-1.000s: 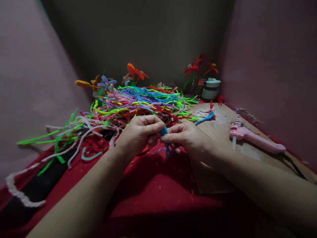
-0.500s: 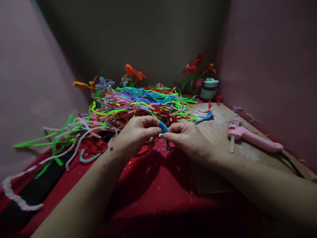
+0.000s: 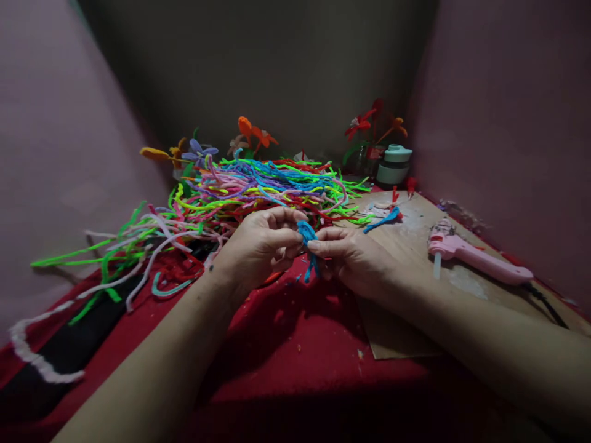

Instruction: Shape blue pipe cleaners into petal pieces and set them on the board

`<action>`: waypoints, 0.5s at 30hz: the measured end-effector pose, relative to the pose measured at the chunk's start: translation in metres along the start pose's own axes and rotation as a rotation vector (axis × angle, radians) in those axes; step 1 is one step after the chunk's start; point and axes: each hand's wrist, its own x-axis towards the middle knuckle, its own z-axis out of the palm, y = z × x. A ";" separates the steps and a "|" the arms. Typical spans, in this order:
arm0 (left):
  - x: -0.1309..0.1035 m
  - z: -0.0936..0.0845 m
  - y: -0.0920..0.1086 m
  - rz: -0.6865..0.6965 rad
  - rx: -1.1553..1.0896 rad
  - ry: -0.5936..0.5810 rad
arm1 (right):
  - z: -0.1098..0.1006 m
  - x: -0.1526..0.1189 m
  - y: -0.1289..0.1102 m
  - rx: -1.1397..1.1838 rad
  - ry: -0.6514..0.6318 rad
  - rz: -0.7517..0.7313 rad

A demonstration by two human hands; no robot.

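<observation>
A small blue pipe-cleaner piece [image 3: 306,231] is held between my two hands, above the red cloth. My left hand [image 3: 261,243] pinches its left side between thumb and fingers. From the right, my right hand [image 3: 353,252] grips its other side, with the thumb on top. Two blue ends hang below the fingertips. Just beyond my hands lies a heap of many-coloured pipe cleaners [image 3: 272,181]. Another blue piece [image 3: 383,219] rests on the board, past my right hand.
A pink glue gun [image 3: 480,258] with its cord lies on the brown board [image 3: 401,338] at right. Behind stand a lidded jar [image 3: 394,165], red flowers [image 3: 360,123], orange flowers [image 3: 258,134] and a purple flower [image 3: 199,151]. Loose strands [image 3: 111,264] spread leftward over the red cloth [image 3: 277,351].
The blue piece has turned between my fingers, showing more of its loop and its hanging ends. My hands have shifted slightly around it. The whole view has moved a little.
</observation>
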 end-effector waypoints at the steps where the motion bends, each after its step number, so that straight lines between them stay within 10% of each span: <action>1: 0.000 -0.001 0.000 0.015 -0.015 0.006 | -0.001 0.000 0.000 0.026 -0.008 0.002; 15: 0.003 -0.008 -0.007 0.072 0.213 -0.016 | 0.002 -0.003 -0.003 -0.348 0.027 -0.110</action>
